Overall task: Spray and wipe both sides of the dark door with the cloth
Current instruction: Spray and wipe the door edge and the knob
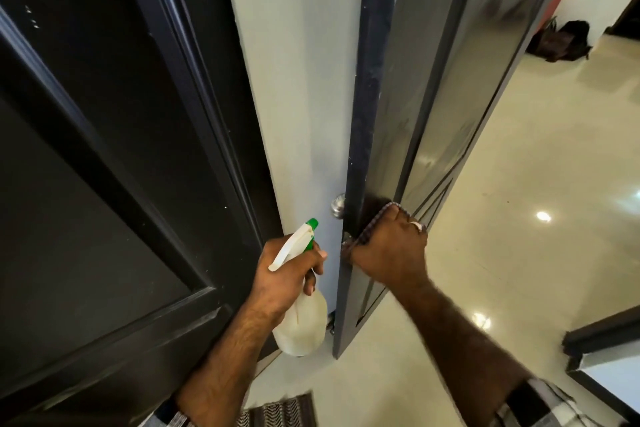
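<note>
I stand in a home, in a doorway between rooms. A dark panelled door (104, 166) fills my nine o'clock, and a second dark door (415, 97) with a round metal knob (338, 205) stands ajar at twelve, against a pale painted wall (301, 80). Glossy cream floor tiles (519, 218) spread out at three o'clock, mirroring ceiling lights. Bags (561, 40) slump against the far wall at two, and a patterned doormat (280, 411) lies at six.
</note>
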Demonstrator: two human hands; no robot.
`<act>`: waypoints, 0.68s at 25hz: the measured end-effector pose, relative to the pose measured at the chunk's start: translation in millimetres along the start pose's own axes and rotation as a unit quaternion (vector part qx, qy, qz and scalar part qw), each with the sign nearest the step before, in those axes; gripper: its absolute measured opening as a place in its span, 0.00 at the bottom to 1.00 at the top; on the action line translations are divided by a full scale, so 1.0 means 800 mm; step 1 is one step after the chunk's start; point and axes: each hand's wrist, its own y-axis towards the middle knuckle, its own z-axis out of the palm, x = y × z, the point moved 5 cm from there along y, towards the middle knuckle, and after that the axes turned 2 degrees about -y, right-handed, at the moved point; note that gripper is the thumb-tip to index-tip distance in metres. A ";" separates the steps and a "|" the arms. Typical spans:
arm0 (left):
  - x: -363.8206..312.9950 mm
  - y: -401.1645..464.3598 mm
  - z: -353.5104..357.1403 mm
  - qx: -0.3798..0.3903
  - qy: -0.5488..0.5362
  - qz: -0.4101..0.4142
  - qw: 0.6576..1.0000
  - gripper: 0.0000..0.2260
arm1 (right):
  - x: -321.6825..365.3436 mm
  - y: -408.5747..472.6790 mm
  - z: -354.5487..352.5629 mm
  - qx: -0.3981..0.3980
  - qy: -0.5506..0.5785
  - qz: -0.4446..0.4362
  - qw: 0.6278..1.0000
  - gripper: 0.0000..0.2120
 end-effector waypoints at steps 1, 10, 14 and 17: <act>-0.002 -0.001 -0.001 0.002 0.000 0.003 1.000 0.06 | -0.008 0.015 -0.014 0.051 0.093 0.019 0.994 0.31; -0.007 -0.026 0.012 0.042 0.016 0.005 0.999 0.15 | -0.087 -0.012 0.036 0.163 0.741 0.271 0.593 0.28; -0.016 -0.031 0.012 0.044 0.022 0.014 0.999 0.12 | -0.054 -0.055 0.045 0.010 0.834 0.266 0.484 0.21; -0.021 -0.033 0.010 0.040 0.021 0.027 0.999 0.12 | 0.008 -0.105 0.040 -0.055 0.827 0.211 0.519 0.15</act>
